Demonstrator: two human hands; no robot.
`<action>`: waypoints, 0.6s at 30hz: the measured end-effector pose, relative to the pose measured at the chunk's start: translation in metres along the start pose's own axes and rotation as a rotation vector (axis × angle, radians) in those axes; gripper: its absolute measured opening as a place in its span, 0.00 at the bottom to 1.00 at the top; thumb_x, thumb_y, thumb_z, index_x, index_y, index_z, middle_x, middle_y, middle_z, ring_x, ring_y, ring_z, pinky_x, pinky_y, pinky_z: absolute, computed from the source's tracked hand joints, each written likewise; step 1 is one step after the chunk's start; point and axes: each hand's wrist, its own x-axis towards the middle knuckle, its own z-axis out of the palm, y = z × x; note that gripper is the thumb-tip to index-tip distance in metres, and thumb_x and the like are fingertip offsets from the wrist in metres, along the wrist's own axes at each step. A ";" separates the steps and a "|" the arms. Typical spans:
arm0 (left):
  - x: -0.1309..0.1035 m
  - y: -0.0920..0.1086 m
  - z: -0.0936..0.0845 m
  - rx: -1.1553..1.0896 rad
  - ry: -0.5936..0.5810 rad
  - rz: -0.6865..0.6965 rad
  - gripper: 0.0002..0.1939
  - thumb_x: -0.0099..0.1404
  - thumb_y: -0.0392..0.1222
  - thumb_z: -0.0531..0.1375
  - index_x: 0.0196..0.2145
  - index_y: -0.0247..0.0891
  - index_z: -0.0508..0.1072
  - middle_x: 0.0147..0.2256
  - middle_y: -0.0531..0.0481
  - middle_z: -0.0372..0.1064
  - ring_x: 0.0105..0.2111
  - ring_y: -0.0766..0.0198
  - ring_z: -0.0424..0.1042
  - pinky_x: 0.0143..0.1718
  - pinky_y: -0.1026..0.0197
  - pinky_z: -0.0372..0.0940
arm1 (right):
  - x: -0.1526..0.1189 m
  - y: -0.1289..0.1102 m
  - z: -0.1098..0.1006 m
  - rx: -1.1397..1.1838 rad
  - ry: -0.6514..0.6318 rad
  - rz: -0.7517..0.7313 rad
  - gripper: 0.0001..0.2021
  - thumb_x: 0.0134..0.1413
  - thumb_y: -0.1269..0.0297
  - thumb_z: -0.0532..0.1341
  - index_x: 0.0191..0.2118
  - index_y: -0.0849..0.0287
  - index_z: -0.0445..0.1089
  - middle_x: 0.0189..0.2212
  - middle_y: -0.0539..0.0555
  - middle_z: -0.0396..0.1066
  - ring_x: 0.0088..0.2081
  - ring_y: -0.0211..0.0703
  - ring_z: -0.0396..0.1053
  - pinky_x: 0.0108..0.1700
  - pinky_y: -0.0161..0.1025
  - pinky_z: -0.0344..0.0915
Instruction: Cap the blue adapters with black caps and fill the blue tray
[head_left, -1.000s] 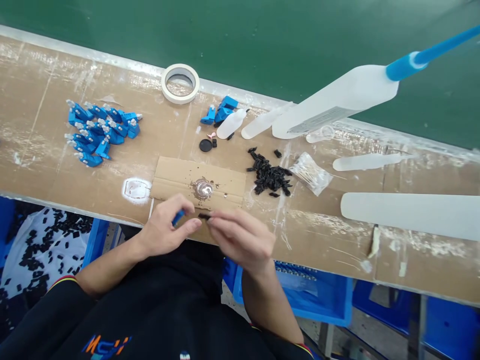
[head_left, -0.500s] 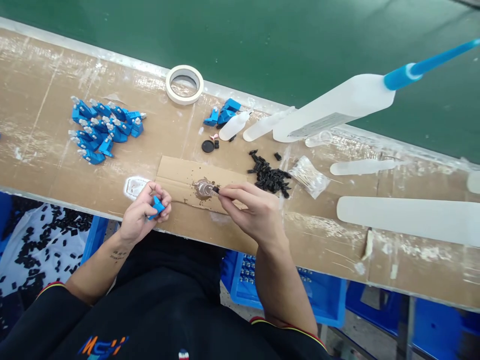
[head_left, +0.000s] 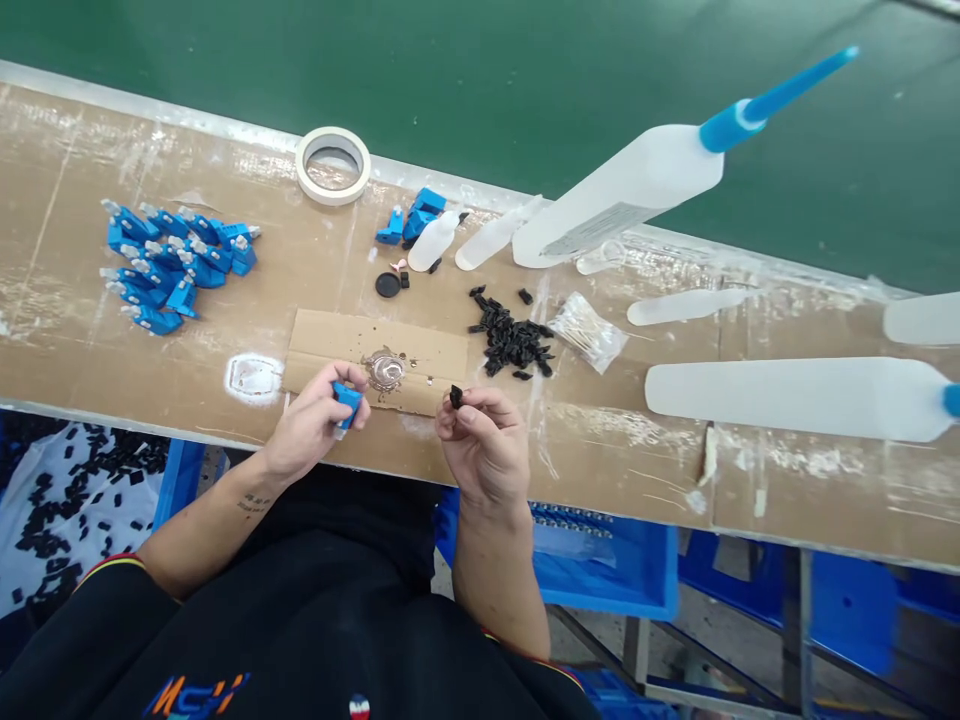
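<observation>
My left hand [head_left: 319, 420] is closed around a blue plastic part [head_left: 347, 402], above the near edge of the bench. In my right hand [head_left: 486, 445] a small black plastic piece [head_left: 456, 396] is pinched between thumb and fingers, its end pointing up. Between and beyond the hands lies a cardboard strip [head_left: 322, 345] with a wet puddle of clear liquid [head_left: 386, 371] on it. A heap of similar black pieces [head_left: 514, 335] sits past my right hand. To the far left, several blue parts with white tips [head_left: 176, 260] are grouped together.
A tape roll [head_left: 333, 166] lies at the back. White squeeze bottles [head_left: 619, 200] stand or lie along the right, near a bag of cotton swabs [head_left: 589, 331]. A black round cap [head_left: 388, 285] is near a few blue parts [head_left: 421, 212]. Blue crates [head_left: 607, 570] sit below the bench.
My right hand has drawn back from the puddle toward me, turning the black piece upward. My left hand has moved right with the blue part. The whole view has shifted slightly.
</observation>
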 end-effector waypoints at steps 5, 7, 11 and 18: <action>-0.003 -0.011 -0.004 0.131 -0.116 0.110 0.17 0.64 0.36 0.68 0.49 0.40 0.71 0.43 0.48 0.72 0.44 0.61 0.77 0.43 0.62 0.73 | -0.005 0.000 -0.006 -0.002 0.007 -0.014 0.09 0.41 0.64 0.77 0.29 0.52 0.79 0.25 0.47 0.77 0.22 0.33 0.70 0.22 0.29 0.67; -0.004 -0.014 -0.005 0.147 -0.128 0.152 0.20 0.63 0.36 0.70 0.51 0.41 0.73 0.43 0.48 0.72 0.47 0.58 0.78 0.46 0.60 0.75 | -0.009 0.001 -0.007 -0.034 -0.013 -0.053 0.08 0.41 0.64 0.77 0.30 0.52 0.79 0.26 0.47 0.77 0.23 0.33 0.70 0.22 0.30 0.67; -0.004 -0.016 -0.003 0.225 -0.123 0.232 0.18 0.60 0.37 0.73 0.47 0.39 0.77 0.41 0.47 0.75 0.43 0.60 0.78 0.40 0.64 0.76 | -0.020 0.003 -0.005 -0.246 -0.089 -0.193 0.05 0.47 0.66 0.75 0.32 0.53 0.80 0.30 0.51 0.77 0.28 0.38 0.73 0.27 0.34 0.71; -0.008 -0.018 0.000 0.250 -0.103 0.294 0.16 0.60 0.34 0.73 0.46 0.39 0.79 0.40 0.48 0.76 0.39 0.65 0.77 0.40 0.66 0.76 | -0.031 0.002 0.007 -0.543 -0.229 -0.479 0.11 0.54 0.75 0.68 0.39 0.51 0.80 0.33 0.52 0.79 0.36 0.42 0.77 0.36 0.38 0.76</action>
